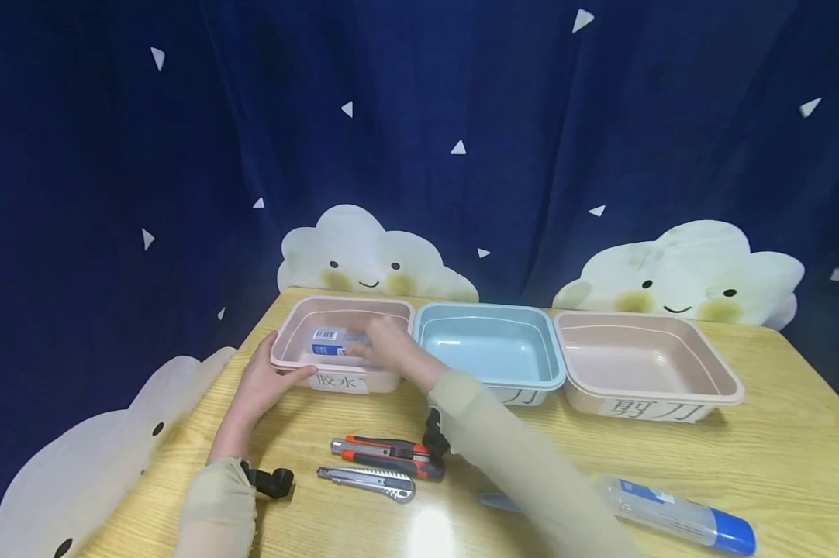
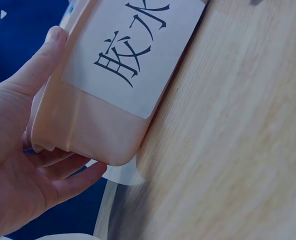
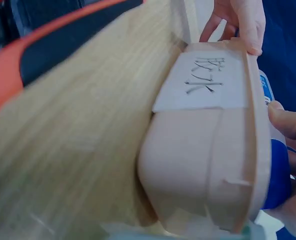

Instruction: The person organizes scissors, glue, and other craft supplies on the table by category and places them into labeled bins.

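Nearest on tabletop (image 1: 322, 535): clear bottle w/ blue cap (image 1: 678, 518), part-hid by R sleeve (image 1: 517, 465). Next, silver cutter (image 1: 369, 480) & orange-blk cutter (image 1: 388, 456). Then L hand (image 1: 262, 382), fingers clamped on corner of leftmost pink bin (image 1: 384, 382); R hand (image 1: 391, 347), fingers clamped on labelled bottle (image 1: 329, 342) in same bin. To its R: blue bin (image 1: 489, 353), 2nd pink bin (image 1: 629, 356). Curtain (image 1: 419, 77) behind.

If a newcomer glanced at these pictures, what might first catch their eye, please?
Probably the dark blue curtain with smiling clouds, filling the background. In front, a pink bin, a blue bin and a second pink bin form a row. At the leftmost, the left hand grips the rim; the right hand holds a bottle inside.
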Tool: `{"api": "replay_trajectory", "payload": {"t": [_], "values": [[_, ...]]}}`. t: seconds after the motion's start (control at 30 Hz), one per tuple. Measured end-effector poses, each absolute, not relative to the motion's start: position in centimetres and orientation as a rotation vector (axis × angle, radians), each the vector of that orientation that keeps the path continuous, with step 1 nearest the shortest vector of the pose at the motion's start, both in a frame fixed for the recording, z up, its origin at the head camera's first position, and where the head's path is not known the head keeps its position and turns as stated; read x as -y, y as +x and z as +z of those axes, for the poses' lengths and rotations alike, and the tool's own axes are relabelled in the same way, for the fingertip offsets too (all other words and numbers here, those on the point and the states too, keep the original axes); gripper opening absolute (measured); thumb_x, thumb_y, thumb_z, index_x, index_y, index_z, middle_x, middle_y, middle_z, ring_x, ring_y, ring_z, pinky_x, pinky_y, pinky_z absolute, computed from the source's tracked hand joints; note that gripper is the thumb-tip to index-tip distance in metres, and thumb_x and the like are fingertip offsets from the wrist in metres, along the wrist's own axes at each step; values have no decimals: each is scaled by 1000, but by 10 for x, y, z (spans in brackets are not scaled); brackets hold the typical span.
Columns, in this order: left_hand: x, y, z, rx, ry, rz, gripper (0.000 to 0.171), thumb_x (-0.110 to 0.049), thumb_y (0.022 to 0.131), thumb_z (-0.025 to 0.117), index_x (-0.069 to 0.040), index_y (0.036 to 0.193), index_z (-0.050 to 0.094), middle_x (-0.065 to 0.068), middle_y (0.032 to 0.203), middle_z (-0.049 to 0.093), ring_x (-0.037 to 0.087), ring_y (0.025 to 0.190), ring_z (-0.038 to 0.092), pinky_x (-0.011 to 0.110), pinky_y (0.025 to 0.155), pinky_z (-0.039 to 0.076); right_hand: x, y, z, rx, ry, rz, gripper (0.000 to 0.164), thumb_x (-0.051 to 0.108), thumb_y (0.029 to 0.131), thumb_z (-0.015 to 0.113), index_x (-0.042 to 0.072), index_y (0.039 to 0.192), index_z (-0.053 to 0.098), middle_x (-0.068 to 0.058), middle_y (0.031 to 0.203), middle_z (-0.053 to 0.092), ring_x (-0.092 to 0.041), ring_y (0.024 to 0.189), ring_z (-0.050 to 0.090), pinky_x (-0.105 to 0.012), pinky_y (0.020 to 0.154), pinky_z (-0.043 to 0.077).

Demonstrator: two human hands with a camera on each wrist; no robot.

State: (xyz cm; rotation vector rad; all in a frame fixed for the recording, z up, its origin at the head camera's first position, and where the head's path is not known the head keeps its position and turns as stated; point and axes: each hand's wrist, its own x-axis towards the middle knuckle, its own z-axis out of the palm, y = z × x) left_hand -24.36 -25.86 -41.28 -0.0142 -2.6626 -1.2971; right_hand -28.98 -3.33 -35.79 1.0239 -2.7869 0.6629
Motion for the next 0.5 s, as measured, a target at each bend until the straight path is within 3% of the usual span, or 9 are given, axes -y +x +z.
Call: {"api": "replay_trajectory", "payload": {"t": [0.5], "values": [[257, -243, -413, 2667, 4, -1286, 99, -41, 70, 76, -4, 142, 19, 22, 135, 38, 37, 117, 42, 51, 96, 36, 40, -294, -371, 2963, 993, 567, 37, 30, 84, 64, 11, 116, 63, -4, 114, 64, -19, 109, 56, -30, 96, 42]]}}
